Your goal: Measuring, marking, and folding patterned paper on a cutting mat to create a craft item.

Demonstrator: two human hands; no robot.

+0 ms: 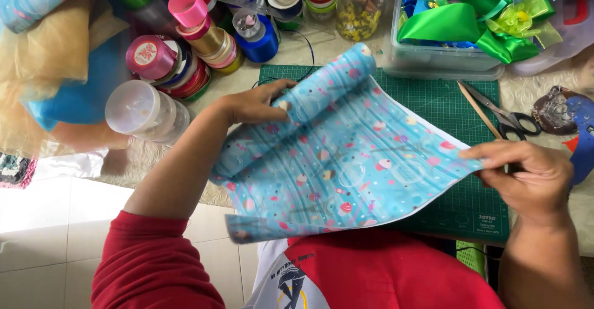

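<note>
Holding wrapping paper [346, 160] over the cutting mat [470, 204] | left hand [257, 105] grips the rolled end so it stays curled | right hand [532, 176] pinches the far corner, pulling it flat | scissors [504, 114] nearby

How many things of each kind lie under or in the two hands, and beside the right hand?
Sheets of blue patterned wrapping paper, held by left hand and right hand: 1
Green cutting mats: 1
Scissors: 1
Wooden sticks: 1
Total: 4
</note>
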